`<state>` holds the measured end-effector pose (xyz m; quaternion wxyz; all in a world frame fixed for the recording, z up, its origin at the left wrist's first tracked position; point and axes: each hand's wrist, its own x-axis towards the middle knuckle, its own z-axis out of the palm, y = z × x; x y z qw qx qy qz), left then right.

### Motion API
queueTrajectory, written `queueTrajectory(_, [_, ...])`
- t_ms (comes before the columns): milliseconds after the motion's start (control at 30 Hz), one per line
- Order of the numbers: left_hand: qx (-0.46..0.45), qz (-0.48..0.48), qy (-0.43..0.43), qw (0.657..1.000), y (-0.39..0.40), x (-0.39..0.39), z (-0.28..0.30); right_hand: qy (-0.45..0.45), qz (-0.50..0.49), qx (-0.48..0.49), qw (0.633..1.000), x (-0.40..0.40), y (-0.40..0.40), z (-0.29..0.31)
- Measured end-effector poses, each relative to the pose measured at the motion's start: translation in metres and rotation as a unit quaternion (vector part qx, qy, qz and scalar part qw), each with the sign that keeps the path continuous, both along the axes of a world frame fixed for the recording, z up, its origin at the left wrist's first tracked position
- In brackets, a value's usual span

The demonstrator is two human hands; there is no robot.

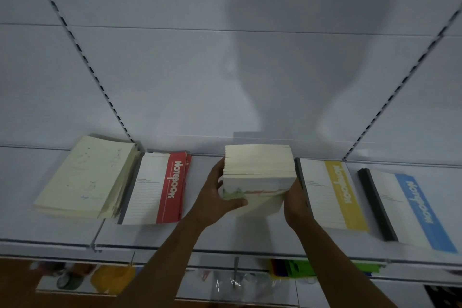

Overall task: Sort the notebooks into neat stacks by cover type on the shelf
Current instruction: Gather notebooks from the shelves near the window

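A thick stack of cream notebooks (258, 165) is held at the middle of the white shelf (225, 237), tilted so its page edges face me. My left hand (215, 197) grips its left side and lower edge; my right hand (296, 197) grips its right side. Left of it lies a red-banded notebook stack (160, 187), and further left a pale cream-covered stack (85, 177). To the right lie a yellow-banded notebook stack (332, 192) and a blue-banded notebook stack (410, 207) with a black spine.
White back panels with slotted uprights (82, 55) rise behind the shelf. Below the shelf edge, a lower shelf holds a yellow object (112, 277), green items (300, 267), clear packets and a roll of tape (67, 280).
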<state>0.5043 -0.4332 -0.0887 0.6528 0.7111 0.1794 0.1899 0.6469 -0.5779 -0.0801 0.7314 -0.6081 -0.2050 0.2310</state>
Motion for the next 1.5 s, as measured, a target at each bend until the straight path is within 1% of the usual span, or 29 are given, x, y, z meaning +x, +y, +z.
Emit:
queueTrajectory(67, [0.011, 0.023, 0.021, 0.999, 0.003, 0.003, -0.001, -0.015, 0.013, -0.008, 1.000, 0.001, 0.000, 0.003])
queueTrajectory(167, [0.009, 0.029, 0.026, 0.999, 0.005, 0.003, -0.004, -0.016, 0.073, -0.021, 0.997, 0.012, -0.014, 0.000])
queueTrajectory(267, [-0.001, 0.027, 0.021, 0.999, 0.006, 0.003, -0.004, -0.074, 0.174, -0.064, 0.980, 0.028, -0.035, -0.009])
queueTrajectory(300, [-0.007, 0.026, 0.019, 0.999, 0.005, 0.004, -0.003, -0.086, 0.191, -0.081, 0.974, 0.031, -0.039, -0.012])
queueTrajectory(400, [-0.023, 0.029, 0.013, 0.999, 0.003, 0.004, -0.002, -0.108, 0.192, -0.123, 0.968, 0.032, -0.041, -0.012])
queueTrajectory(467, [-0.033, 0.037, 0.012, 0.999, 0.004, 0.007, 0.000, -0.115, 0.178, -0.122, 0.970, 0.031, -0.038, -0.009])
queueTrajectory(567, [-0.020, 0.043, 0.026, 0.999, 0.011, 0.014, 0.009, -0.130, 0.167, -0.103, 0.972, 0.033, -0.033, 0.003])
queueTrajectory(600, [-0.025, 0.045, 0.033, 0.998, 0.014, 0.018, 0.013, -0.120, 0.162, -0.103, 0.974, 0.033, -0.030, 0.008])
queueTrajectory(667, [-0.070, 0.052, 0.045, 0.995, 0.018, 0.025, 0.021, -0.087, 0.137, -0.126, 0.979, 0.033, -0.023, 0.012])
queueTrajectory(733, [-0.141, 0.069, 0.086, 0.984, 0.020, 0.033, 0.024, -0.007, 0.105, -0.164, 0.981, 0.033, -0.013, 0.014])
queueTrajectory(800, [-0.192, 0.092, 0.157, 0.964, 0.018, 0.037, 0.019, 0.086, 0.067, -0.233, 0.966, 0.033, -0.001, 0.008])
queueTrajectory(867, [-0.224, 0.122, 0.205, 0.945, 0.015, 0.038, 0.011, 0.146, 0.032, -0.301, 0.942, 0.031, 0.008, 0.001])
queueTrajectory(900, [-0.231, 0.137, 0.214, 0.939, 0.013, 0.039, 0.007, 0.167, 0.018, -0.312, 0.935, 0.030, 0.010, -0.001])
queueTrajectory(967, [-0.200, 0.164, 0.219, 0.941, 0.010, 0.043, 0.000, 0.186, -0.006, -0.306, 0.934, 0.029, 0.013, -0.004])
queueTrajectory(1067, [-0.101, 0.195, 0.242, 0.945, 0.008, 0.050, -0.006, 0.178, -0.024, -0.315, 0.932, 0.031, 0.014, -0.006])
queueTrajectory(1167, [-0.071, 0.197, 0.261, 0.942, 0.006, 0.053, -0.008, 0.171, -0.027, -0.340, 0.924, 0.029, 0.014, -0.004])
queueTrajectory(1233, [-0.056, 0.185, 0.263, 0.945, 0.007, 0.053, -0.010, 0.173, -0.018, -0.337, 0.925, 0.030, 0.014, -0.005])
queueTrajectory(1333, [-0.032, 0.184, 0.258, 0.948, 0.007, 0.054, -0.006, 0.238, 0.003, -0.271, 0.933, 0.028, 0.012, -0.008])
queueTrajectory(1367, [-0.016, 0.180, 0.264, 0.947, 0.007, 0.054, -0.004, 0.245, 0.007, -0.264, 0.933, 0.026, 0.011, -0.008])
queueTrajectory(1433, [0.016, 0.160, 0.285, 0.945, 0.009, 0.054, -0.002, 0.218, 0.005, -0.288, 0.933, 0.024, 0.013, -0.010])
queueTrajectory(1500, [0.029, 0.142, 0.298, 0.943, 0.010, 0.052, 0.000, 0.198, 0.002, -0.308, 0.931, 0.024, 0.015, -0.009])
